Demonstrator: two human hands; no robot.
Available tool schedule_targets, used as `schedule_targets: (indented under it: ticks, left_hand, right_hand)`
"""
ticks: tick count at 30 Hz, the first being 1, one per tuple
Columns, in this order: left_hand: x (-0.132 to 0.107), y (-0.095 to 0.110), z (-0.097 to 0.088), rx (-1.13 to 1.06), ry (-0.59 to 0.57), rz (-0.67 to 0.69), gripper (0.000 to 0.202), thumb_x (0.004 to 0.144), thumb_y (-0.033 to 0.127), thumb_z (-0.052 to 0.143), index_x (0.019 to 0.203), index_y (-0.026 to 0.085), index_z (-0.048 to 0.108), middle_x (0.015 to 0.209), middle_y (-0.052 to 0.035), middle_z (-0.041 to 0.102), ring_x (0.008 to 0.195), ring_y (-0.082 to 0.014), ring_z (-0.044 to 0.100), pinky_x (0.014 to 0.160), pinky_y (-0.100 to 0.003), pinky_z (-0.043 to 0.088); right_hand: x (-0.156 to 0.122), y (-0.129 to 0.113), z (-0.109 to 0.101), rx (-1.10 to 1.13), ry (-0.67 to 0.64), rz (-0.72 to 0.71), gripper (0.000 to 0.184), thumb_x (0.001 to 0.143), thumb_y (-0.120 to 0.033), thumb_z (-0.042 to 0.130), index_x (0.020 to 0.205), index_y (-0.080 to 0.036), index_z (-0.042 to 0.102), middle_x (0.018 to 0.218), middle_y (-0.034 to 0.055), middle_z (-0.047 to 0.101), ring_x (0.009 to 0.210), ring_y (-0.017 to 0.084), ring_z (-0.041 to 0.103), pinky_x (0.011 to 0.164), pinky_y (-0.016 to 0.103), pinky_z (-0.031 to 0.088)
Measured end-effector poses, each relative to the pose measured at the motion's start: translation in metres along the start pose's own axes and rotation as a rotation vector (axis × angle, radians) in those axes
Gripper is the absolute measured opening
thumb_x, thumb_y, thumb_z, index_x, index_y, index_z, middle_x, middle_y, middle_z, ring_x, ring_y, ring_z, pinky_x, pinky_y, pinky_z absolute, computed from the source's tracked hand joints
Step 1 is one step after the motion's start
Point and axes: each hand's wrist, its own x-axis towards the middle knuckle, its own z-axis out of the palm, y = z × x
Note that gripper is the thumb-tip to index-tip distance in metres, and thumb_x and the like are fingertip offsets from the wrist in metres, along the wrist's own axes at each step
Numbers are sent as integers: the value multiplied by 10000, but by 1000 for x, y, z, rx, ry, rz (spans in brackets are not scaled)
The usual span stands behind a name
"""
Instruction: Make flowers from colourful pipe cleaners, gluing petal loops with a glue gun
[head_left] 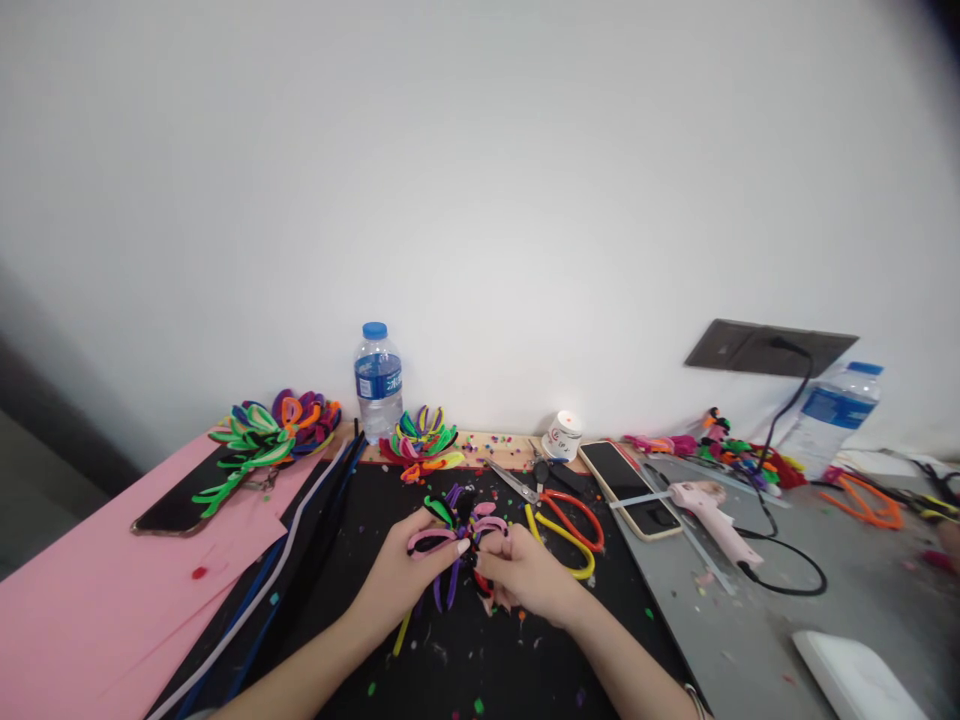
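Note:
Both my hands meet over the black mat [570,660] on a pipe-cleaner flower [448,580] with purple, pink, green, black and red loops. My left hand [409,565] pinches its left side, thumb near the flower's middle. From the right, my right hand [529,575] has its fingers closed on the flower; the fingertips partly hide what they grip. A yellow pipe cleaner [402,634] sticks out below the left hand. Beyond the right hand lie scissors with red handles [574,515] and a bent yellow pipe cleaner [562,535].
Finished-looking pipe-cleaner flowers [270,435] lie over a phone [180,500] on pink paper [67,620]. A water bottle [379,390] and paper cup [562,437] stand by the wall. Rightward are another phone [626,485], a corded glue gun [716,520] and a white case [855,675].

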Motion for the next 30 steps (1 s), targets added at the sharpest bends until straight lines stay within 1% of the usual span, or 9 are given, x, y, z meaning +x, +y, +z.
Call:
schedule_targets:
  ticks: [6,9,15,18,22,25,27,30]
  left_hand:
    - [-1,1,1,-33,6,-43,170,702,298,668,781,149,653,768,-38,679,759,-193,619,695,-271,480]
    - [-2,2,1,-46,12,-68,167,696,306,674,750,149,654,739,-31,670,745,-190,615,677,-259,473]
    - [0,3,3,-54,27,-97,190,684,329,676,720,144,654,718,-37,663,736,-201,610,681,-276,468]
    - [1,3,3,-51,33,-112,188,667,320,693,685,139,646,682,-27,643,709,-190,595,649,-255,450]
    - [1,2,2,-79,18,-115,190,674,318,698,701,138,644,694,-20,632,704,-173,575,637,-234,428]
    - [1,1,1,-93,9,-110,183,685,310,695,710,137,638,697,-19,627,712,-171,569,641,-233,424]
    - [1,0,1,-112,1,-102,175,696,305,686,733,141,637,717,-22,634,734,-175,573,665,-240,431]
    - [1,0,0,-120,1,-95,169,705,304,680,748,146,639,730,-25,642,753,-182,582,685,-247,439]
  right_hand:
    - [2,3,-1,-15,-25,-18,255,770,-190,449,522,-188,391,368,-78,419,304,46,380,325,150,255]
    - [2,3,0,-17,-13,-13,252,766,-186,451,521,-189,389,369,-74,432,304,49,395,320,148,258]
    - [1,2,1,-3,-18,-16,239,744,-164,440,509,-185,404,363,-65,449,307,50,408,309,136,256]
    - [1,1,0,-4,-22,-2,240,746,-166,440,509,-183,410,362,-63,446,311,51,408,308,132,257]
    - [0,-1,0,-35,-16,4,249,759,-168,442,510,-181,424,359,-63,441,313,52,403,309,135,242]
    - [0,-2,0,-56,12,-14,266,768,-166,448,506,-185,411,357,-66,433,309,51,387,315,141,242]
    - [0,-3,0,-64,23,-22,274,784,-186,457,515,-186,406,366,-64,438,312,50,378,320,144,240]
    - [0,-2,-1,-80,44,-50,298,808,-266,491,533,-184,409,380,-63,439,321,50,370,329,150,237]
